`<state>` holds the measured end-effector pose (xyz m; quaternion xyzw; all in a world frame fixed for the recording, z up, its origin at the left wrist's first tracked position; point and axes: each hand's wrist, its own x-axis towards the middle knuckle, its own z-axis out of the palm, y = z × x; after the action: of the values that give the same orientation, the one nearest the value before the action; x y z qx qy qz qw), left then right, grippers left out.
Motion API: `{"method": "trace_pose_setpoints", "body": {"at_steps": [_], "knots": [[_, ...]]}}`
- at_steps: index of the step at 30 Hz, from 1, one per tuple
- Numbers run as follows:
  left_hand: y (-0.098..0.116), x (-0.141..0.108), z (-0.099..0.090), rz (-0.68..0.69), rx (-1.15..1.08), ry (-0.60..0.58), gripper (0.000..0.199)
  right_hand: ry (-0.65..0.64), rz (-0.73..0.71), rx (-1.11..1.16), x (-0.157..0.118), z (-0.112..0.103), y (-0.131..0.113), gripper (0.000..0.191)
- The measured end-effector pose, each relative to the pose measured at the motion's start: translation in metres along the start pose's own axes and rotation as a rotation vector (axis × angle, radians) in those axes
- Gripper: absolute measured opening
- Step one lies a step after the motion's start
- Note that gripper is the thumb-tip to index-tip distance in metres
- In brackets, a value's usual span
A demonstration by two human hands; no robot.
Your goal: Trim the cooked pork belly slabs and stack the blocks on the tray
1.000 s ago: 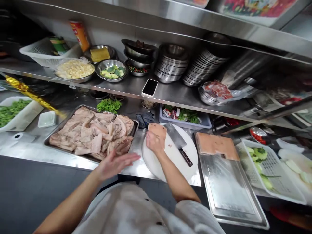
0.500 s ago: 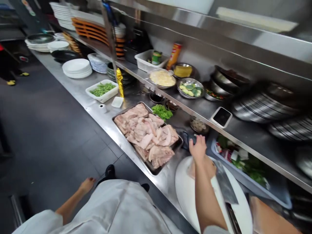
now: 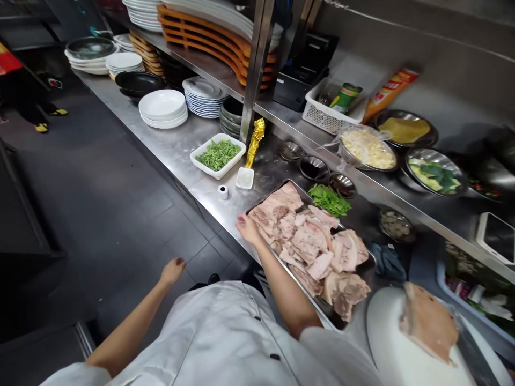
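My right hand (image 3: 248, 229) is beside the near left corner of a metal tray (image 3: 295, 271), fingers loosely apart and nothing visible in them. Large pieces of pale cooked pork (image 3: 309, 238) fill the tray. My left hand (image 3: 173, 271) hangs over the floor in front of the counter, fingers curled together, with nothing seen in it. At the lower right, a slab of pork with skin (image 3: 430, 321) lies on a round white cutting board (image 3: 384, 327), with a cleaver blade (image 3: 477, 346) beside it, partly cut off by the frame.
Left of the tray are a paper roll (image 3: 222, 192), a small white dish (image 3: 244, 178), a tub of greens (image 3: 218, 155) and a gold-wrapped item (image 3: 255, 142). Plate stacks (image 3: 163, 107) stand farther left. Above runs a shelf (image 3: 293, 126) with bowls. Another person's legs (image 3: 34, 102) show at far left.
My right hand has left the area by the dark cloth near the cutting board and come left to the tray's near corner. My view has swung right-to-left; the left hand stays low.
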<state>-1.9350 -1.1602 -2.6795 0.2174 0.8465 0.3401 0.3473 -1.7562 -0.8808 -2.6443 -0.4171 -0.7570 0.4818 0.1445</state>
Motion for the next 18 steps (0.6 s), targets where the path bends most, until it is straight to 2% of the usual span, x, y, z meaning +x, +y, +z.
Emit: {"method": "trace_pose_setpoints", "body": {"at_steps": [2, 4, 6, 8, 11, 13, 16, 18], "knots": [[0.019, 0.053, -0.006, -0.024, 0.058, -0.030, 0.009, 0.035, 0.015, -0.026, 0.050, 0.018, -0.010, 0.032], [0.044, 0.099, 0.000, 0.018, 0.074, -0.072, 0.004, 0.071, 0.005, -0.047, 0.092, 0.028, -0.014, 0.049], [0.069, 0.137, 0.012, 0.087, 0.071, -0.115, 0.013, 0.065, -0.026, -0.050, 0.125, 0.035, -0.016, 0.069], [0.091, 0.164, 0.024, 0.144, 0.070, -0.152, 0.020, 0.009, -0.040, -0.012, 0.149, 0.042, -0.017, 0.075], [0.111, 0.189, 0.031, 0.203, 0.075, -0.194, 0.034, -0.055, -0.007, 0.074, 0.171, 0.052, -0.019, 0.058], [0.122, 0.201, 0.024, 0.272, 0.075, -0.205, 0.049, -0.038, 0.033, 0.117, 0.178, 0.055, -0.023, 0.047], [0.148, 0.216, 0.000, 0.520, 0.087, -0.246, 0.083, 0.001, 0.104, 0.192, 0.179, 0.048, -0.037, 0.040], [0.176, 0.224, -0.019, 0.741, 0.121, -0.364, 0.105, -0.012, 0.149, 0.282, 0.175, 0.033, -0.052, 0.038]]}}
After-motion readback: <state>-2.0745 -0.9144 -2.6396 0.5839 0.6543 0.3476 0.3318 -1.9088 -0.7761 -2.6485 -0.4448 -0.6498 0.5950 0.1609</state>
